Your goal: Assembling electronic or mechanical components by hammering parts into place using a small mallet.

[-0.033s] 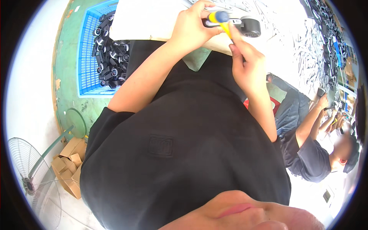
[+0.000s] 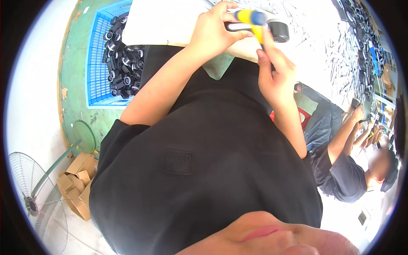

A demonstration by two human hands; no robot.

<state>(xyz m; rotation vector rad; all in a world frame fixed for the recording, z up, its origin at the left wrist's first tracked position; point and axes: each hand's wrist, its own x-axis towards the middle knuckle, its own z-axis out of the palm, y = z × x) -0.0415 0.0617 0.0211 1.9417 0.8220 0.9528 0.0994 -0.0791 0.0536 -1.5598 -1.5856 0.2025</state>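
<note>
Nearest the body, the right hand (image 2: pixel 276 78) grips a yellow-and-blue screwdriver (image 2: pixel 254 22); just beyond, the left hand (image 2: pixel 212 32) closes around a dark cylindrical part (image 2: pixel 276 30). Far left of both, a blue crate (image 2: pixel 95 72) holds black parts (image 2: pixel 123 59).

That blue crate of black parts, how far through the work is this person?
Done: nothing finished can be picked out. In hand: left hand holds a black part; right hand works a yellow-handled tool on it. Left: the blue crate holds many black parts.
</note>
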